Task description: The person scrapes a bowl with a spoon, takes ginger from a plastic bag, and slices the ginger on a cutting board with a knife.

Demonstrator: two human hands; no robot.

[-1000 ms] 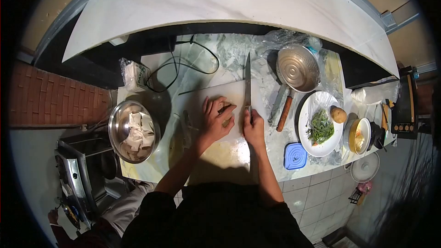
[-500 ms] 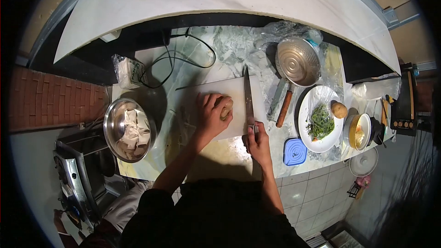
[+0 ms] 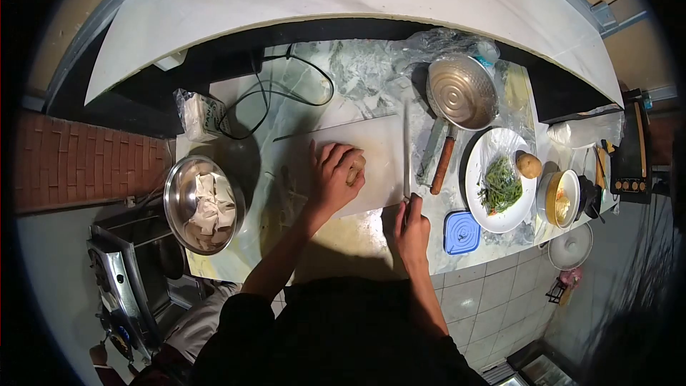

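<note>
My left hand (image 3: 334, 179) is wrapped round a potato (image 3: 355, 170) on the white cutting board (image 3: 375, 144). My right hand (image 3: 412, 227) grips the handle of a long knife (image 3: 407, 154). The blade points away from me beside the board's right edge and looks thin, seen nearly edge-on. Right of the knife lies a pan (image 3: 461, 91) with a wooden handle. A blue square lid (image 3: 461, 232) lies to the right of my right hand.
At the left stands a metal bowl (image 3: 191, 184) with white pieces. A white plate (image 3: 509, 223) holds greens, with a potato (image 3: 529, 166) at its edge. Farther right is a bowl (image 3: 570, 193). A black cable (image 3: 323, 75) loops at the back. Another person's hand (image 3: 98, 354) shows lower left.
The knife has moved right, off the board's edge, and its blade has turned nearly edge-on. My left hand with the potato has shifted slightly right.
</note>
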